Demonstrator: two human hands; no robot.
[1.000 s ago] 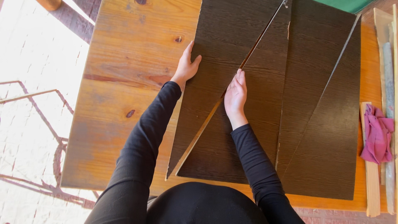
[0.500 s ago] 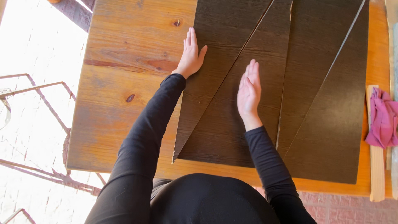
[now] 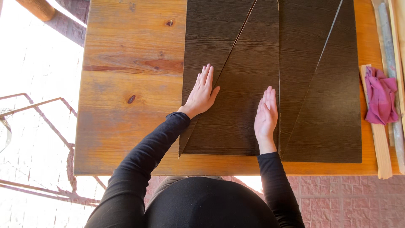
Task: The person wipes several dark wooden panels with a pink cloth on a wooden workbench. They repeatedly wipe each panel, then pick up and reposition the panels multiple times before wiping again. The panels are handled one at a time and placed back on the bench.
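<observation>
Several dark brown wood-grain panels cut into triangles lie flat side by side on a pine table (image 3: 126, 105). My left hand (image 3: 202, 90) rests flat, fingers together, on the left narrow triangular panel (image 3: 202, 38), right at its diagonal seam. My right hand (image 3: 266, 113) lies flat on the middle triangular panel (image 3: 240, 109), along its right edge. To the right lie two more dark triangular panels (image 3: 333, 114), untouched. Both arms wear black sleeves.
A pink cloth (image 3: 379, 99) lies over a light wooden strip (image 3: 379, 147) at the table's right edge, with more long strips (image 3: 390, 33) beside it. A brick floor (image 3: 346, 202) shows below. Metal frame rods (image 3: 42, 122) stand at the left.
The two left panels have closed together into a neat rectangle against the right pair. My right hand moved right to the middle panel's edge; my left hand shifted right onto the seam.
</observation>
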